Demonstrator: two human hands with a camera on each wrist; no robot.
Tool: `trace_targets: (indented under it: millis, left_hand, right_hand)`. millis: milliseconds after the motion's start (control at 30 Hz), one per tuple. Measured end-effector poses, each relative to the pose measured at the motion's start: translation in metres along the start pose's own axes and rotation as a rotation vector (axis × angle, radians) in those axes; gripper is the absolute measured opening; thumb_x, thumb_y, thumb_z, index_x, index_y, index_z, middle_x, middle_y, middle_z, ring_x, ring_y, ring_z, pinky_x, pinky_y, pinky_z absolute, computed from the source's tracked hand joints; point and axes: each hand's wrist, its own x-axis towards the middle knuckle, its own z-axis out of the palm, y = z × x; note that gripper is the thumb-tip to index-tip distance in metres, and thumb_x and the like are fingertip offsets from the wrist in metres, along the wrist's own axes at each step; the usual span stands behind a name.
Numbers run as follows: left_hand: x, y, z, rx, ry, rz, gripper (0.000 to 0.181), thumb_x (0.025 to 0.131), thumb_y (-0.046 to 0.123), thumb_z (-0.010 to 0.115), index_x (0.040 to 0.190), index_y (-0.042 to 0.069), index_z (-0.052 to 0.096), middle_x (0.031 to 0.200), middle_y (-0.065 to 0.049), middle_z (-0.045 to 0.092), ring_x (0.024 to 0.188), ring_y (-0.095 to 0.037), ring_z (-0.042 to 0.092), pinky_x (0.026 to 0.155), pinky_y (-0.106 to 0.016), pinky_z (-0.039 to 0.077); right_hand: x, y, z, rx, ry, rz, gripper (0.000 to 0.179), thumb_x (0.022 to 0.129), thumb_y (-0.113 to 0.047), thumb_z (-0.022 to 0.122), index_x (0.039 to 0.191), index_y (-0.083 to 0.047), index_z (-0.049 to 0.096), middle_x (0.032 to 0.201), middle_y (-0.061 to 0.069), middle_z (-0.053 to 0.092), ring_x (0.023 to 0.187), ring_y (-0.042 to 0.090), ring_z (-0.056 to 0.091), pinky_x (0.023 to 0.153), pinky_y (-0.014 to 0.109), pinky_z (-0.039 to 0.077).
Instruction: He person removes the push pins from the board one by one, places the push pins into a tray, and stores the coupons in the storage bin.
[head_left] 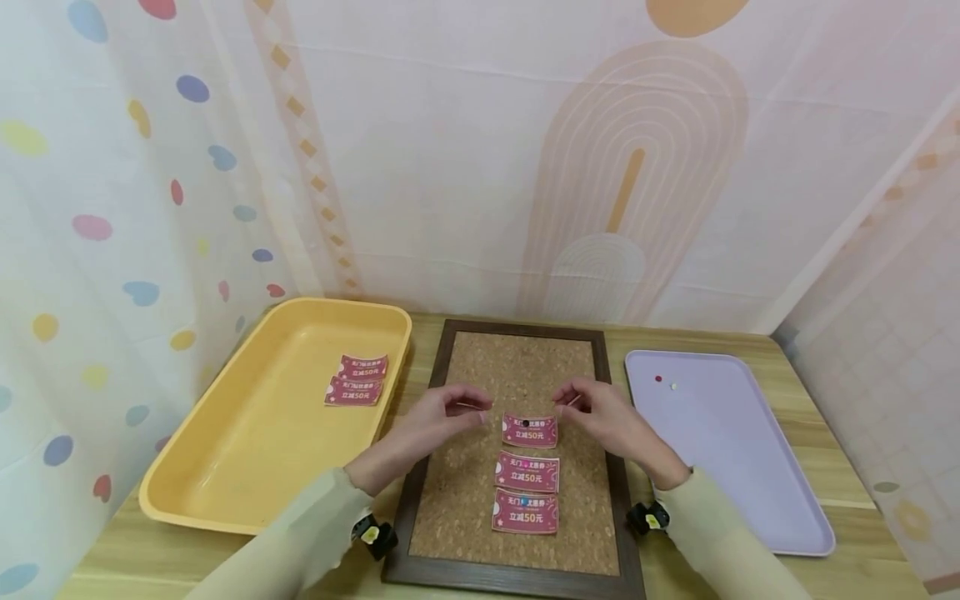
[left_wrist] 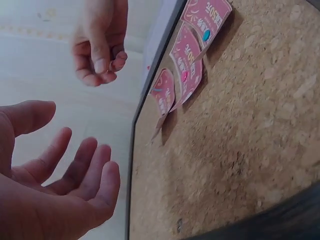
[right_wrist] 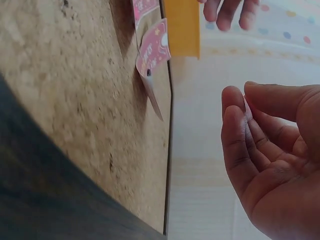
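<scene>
Three pink coupons lie in a column on a framed cork board (head_left: 465,533). A dark pin holds the top coupon (head_left: 529,435), a pink pin the middle coupon (head_left: 527,478), and a blue pin the bottom coupon (head_left: 525,522). In the wrist views, the coupons' free ends curl off the cork. My left hand (head_left: 446,417) hovers over the board left of the top coupon, fingers loosely bent and apart, holding nothing. On the other side my right hand (head_left: 603,412) hovers with thumb and fingertips close together; nothing shows between them.
A yellow bin (head_left: 247,450) stands at the left, with two overlapping coupons (head_left: 356,381) inside. On the right is a lilac tray (head_left: 735,467) carrying a red pin (head_left: 658,378) and a white pin (head_left: 673,387). Patterned curtains (head_left: 450,167) enclose the wooden table (head_left: 832,433).
</scene>
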Motion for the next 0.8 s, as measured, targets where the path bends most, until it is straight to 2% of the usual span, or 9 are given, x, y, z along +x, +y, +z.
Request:
trace_targets:
  millis: [167, 267, 367, 533, 633, 800]
  left_hand:
    - [0.005, -0.004, 0.007, -0.034, -0.043, -0.04, 0.037, 0.102, 0.013, 0.065, 0.135, -0.002, 0.06, 0.133, -0.02, 0.063, 0.119, -0.03, 0.062, 0.099, -0.048, 0.052]
    - [0.009, -0.006, 0.012, -0.042, -0.086, -0.046, 0.044, 0.101, 0.013, 0.064, 0.142, -0.002, 0.054, 0.135, -0.02, 0.06, 0.121, -0.033, 0.06, 0.099, -0.05, 0.052]
    - [0.015, -0.009, 0.017, -0.031, -0.103, -0.048, 0.048, 0.1, 0.011, 0.063, 0.145, -0.001, 0.051, 0.133, -0.019, 0.06, 0.121, -0.033, 0.059, 0.098, -0.05, 0.052]
    - [0.025, -0.016, 0.023, 0.0, -0.115, -0.05, 0.046, 0.099, 0.008, 0.062, 0.143, -0.001, 0.053, 0.13, -0.018, 0.062, 0.117, -0.032, 0.061, 0.093, -0.045, 0.054]
    - [0.029, -0.021, 0.024, 0.038, -0.105, -0.053, 0.043, 0.098, 0.007, 0.063, 0.141, 0.002, 0.056, 0.13, -0.017, 0.063, 0.114, -0.031, 0.062, 0.088, -0.043, 0.055]
    - [0.035, -0.025, 0.024, 0.107, -0.047, -0.043, 0.037, 0.097, 0.004, 0.063, 0.134, 0.006, 0.062, 0.127, -0.015, 0.065, 0.112, -0.03, 0.062, 0.084, -0.042, 0.055]
  right_hand:
    - [0.005, 0.001, 0.007, 0.001, -0.055, -0.015, 0.015, 0.102, -0.011, 0.066, 0.112, -0.001, 0.071, 0.104, 0.004, 0.072, 0.091, 0.016, 0.067, 0.076, 0.031, 0.055]
    - [0.009, 0.002, 0.011, -0.001, -0.087, -0.028, 0.016, 0.102, -0.011, 0.066, 0.113, -0.001, 0.073, 0.105, 0.005, 0.074, 0.095, 0.019, 0.069, 0.08, 0.033, 0.056]
    - [0.013, 0.003, 0.014, 0.015, -0.127, -0.035, 0.018, 0.102, -0.009, 0.065, 0.114, 0.0, 0.073, 0.108, 0.006, 0.074, 0.098, 0.021, 0.069, 0.083, 0.034, 0.056]
    - [0.018, 0.004, 0.021, 0.033, -0.182, -0.011, 0.018, 0.101, -0.006, 0.064, 0.115, 0.0, 0.073, 0.105, 0.008, 0.074, 0.092, 0.016, 0.068, 0.076, 0.03, 0.056]
    - [0.023, 0.005, 0.024, 0.016, -0.196, -0.002, 0.017, 0.099, -0.004, 0.065, 0.113, -0.001, 0.074, 0.101, 0.006, 0.075, 0.086, 0.012, 0.066, 0.071, 0.027, 0.055]
    - [0.03, 0.007, 0.027, -0.01, -0.213, 0.006, 0.015, 0.098, -0.003, 0.066, 0.11, -0.001, 0.075, 0.096, 0.003, 0.074, 0.082, 0.008, 0.064, 0.07, 0.026, 0.053]
